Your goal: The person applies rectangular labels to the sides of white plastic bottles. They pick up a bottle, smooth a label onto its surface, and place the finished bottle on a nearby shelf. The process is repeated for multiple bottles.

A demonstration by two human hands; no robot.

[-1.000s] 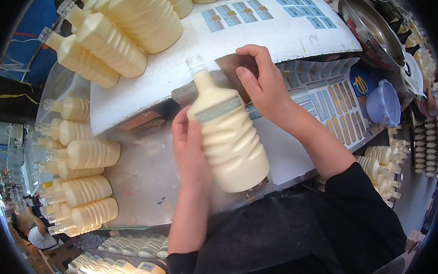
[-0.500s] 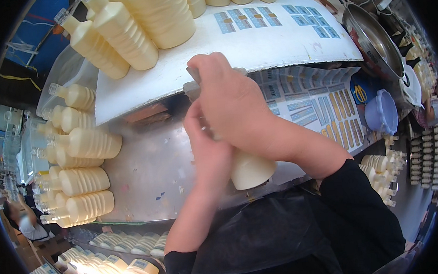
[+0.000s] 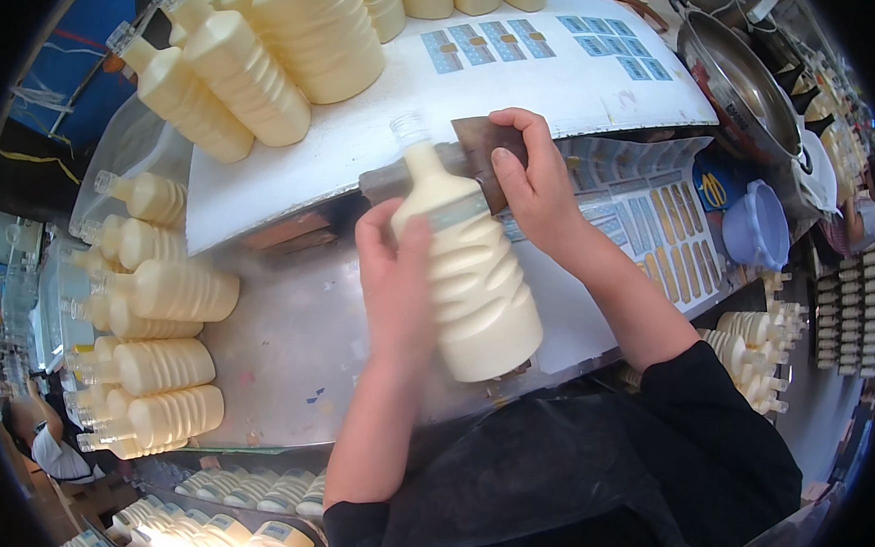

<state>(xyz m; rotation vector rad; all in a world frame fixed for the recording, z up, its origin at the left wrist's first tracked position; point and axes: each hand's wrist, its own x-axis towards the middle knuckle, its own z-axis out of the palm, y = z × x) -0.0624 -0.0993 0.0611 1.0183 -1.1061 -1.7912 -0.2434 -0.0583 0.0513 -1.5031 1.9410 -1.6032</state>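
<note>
A ribbed cream bottle with a clear threaded neck lies in front of me, its neck pointing away. Across its shoulder runs a pale grey-blue band. My left hand is at the bottle's left side, overlapping its edge; motion smears the fingers, so their grip is unclear. Between the thumb and fingers of my right hand is a thin, dark brown flat piece, held just right of the bottle's shoulder. A grey flat piece shows behind the bottle's neck.
More cream bottles stand on the white board at the back left; others lie along the metal table's left edge. Printed label sheets lie right of my bottle. Beyond them are a lavender bucket and a large metal pan.
My hands were together over the bottle's upper part and have parted. The right moved right with the brown piece, the left slightly down and left. The bottle's shoulder and neck are now uncovered.
</note>
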